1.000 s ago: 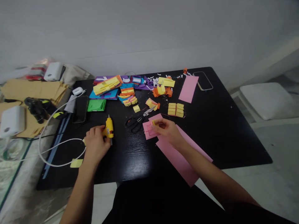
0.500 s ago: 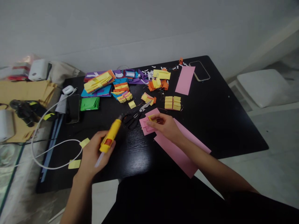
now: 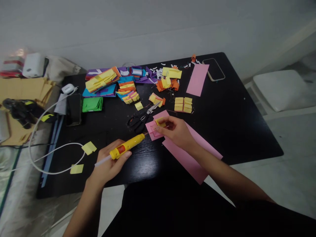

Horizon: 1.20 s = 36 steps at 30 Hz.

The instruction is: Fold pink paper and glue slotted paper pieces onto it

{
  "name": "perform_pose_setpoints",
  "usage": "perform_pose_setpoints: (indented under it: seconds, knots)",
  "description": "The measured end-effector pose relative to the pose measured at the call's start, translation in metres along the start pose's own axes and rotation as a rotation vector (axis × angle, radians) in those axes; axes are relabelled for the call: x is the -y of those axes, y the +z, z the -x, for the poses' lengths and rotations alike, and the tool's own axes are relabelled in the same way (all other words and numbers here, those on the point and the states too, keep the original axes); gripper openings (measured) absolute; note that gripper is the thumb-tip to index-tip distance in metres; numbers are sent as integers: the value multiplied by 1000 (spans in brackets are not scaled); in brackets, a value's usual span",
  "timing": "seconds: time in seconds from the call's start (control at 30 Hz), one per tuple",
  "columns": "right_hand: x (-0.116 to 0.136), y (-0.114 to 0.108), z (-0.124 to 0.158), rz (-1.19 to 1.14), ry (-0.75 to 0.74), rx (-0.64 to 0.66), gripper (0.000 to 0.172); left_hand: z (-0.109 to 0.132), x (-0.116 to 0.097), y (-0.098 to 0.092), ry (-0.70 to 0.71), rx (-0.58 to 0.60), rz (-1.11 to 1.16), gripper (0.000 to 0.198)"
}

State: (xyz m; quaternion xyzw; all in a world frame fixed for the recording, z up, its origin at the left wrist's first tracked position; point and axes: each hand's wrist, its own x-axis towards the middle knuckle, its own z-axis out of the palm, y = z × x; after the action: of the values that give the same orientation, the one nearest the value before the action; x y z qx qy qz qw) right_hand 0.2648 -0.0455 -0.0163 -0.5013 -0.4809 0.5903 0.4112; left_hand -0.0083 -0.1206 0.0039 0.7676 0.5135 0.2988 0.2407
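Left hand point(image 3: 105, 171) curled round a glue gun point(image 3: 129, 144), right hand point(image 3: 178, 131) pinched yellow paper point(image 3: 160, 121); folded bundles point(image 3: 102, 81) toward the table point(image 3: 237, 131)'s back edge seemed done, a pink sheet point(image 3: 185, 160) unworked.

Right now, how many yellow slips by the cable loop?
2: far yellow slip and near yellow slip, both on the right side of the cable loop, left of the left hand. More may hide beneath it.

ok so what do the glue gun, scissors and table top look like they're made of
Glue gun: probably hard plastic, judging by its smooth, evenly yellow, moulded-looking body. Scissors: blades likely metal, being silvery grey; handles perhaps black plastic, though that's unclear. Table top: wood or wood-look laminate, black and semi-gloss, with fine grain lines in the glare.
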Motion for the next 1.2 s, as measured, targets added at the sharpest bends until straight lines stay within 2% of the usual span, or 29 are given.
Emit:
perform_pose_setpoints:
  seconds: [0.5, 0.87, 1.2]
  knots:
    - [5, 1, 3, -12, 13, -1, 42, -3, 2, 4, 40, -1, -50, 25]
    - [8, 2, 6, -53, 28, 11, 42, -1, 6, 2, -43, 10, -92, 32]
    - [4, 3, 7, -82, 34, 31, 41, -4, 5, 0, -29, -38, -153, 34]
